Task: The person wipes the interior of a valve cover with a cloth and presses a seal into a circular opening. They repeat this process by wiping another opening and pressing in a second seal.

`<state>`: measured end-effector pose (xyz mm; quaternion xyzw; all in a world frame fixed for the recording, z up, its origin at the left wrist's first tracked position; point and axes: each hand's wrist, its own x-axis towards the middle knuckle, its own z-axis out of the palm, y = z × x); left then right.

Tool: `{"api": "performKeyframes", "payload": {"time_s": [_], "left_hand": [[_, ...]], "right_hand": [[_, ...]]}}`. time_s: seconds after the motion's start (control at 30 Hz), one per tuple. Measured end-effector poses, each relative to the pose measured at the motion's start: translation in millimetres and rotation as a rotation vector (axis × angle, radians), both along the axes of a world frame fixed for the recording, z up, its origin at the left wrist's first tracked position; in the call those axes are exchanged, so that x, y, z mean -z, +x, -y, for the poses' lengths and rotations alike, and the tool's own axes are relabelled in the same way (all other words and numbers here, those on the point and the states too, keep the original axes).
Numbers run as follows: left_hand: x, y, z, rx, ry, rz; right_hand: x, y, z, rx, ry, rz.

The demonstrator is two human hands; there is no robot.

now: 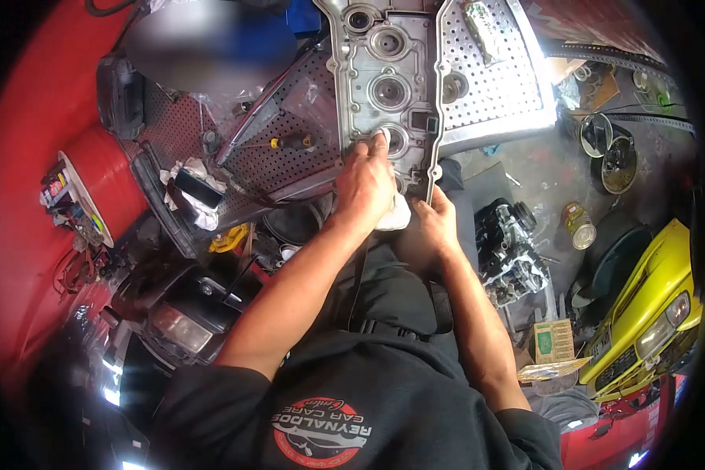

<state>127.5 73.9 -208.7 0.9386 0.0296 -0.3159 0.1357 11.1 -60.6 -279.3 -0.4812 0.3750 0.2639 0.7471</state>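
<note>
A grey metal valve cover point(359, 82) with a row of round openings lies with its ribbed inner side up, its near end reaching toward my lap. My left hand point(366, 182) is closed on a white rag point(396, 215), fingertips pressed to the cover beside one of the round openings. Part of the rag hangs out below the palm. At the cover's near right corner, my right hand point(436, 222) grips the edge, with some fingers hidden underneath.
A perforated metal table point(517, 90) carries a yellow-black screwdriver point(292, 142), a phone point(198, 189) on crumpled white cloth, and a crumpled tube-like packet point(484, 31). On the floor at right are an engine part point(513, 254), a can point(579, 225) and a yellow car front point(642, 313).
</note>
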Motion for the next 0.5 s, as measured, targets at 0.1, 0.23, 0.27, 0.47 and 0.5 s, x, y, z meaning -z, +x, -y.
{"api": "performKeyframes", "payload": {"time_s": [0.1, 0.23, 0.27, 0.47, 0.5], "left_hand": [[-1.2, -12.0, -4.9, -0.036, -0.021, -0.02], [8.3, -9.8, -4.3, 0.146, 0.047, 0.053], [9.6, -5.7, -2.9, 0.209, 0.074, 0.035], [-1.6, 4.4, -4.3, 0.436, 0.197, -0.051], [-2.0, 2.9, -6.2, 0.494, 0.195, -0.02]], "right_hand": [[3.5, -1.1, 1.0, -0.01, 0.0, -0.001], [-3.0, 3.9, 1.4, -0.007, 0.025, -0.039], [-5.9, 5.8, 2.9, 0.0, 0.044, -0.055], [-11.8, 10.7, 4.5, 0.007, 0.113, -0.141], [-14.8, 12.0, 5.4, 0.009, 0.133, -0.161]]}}
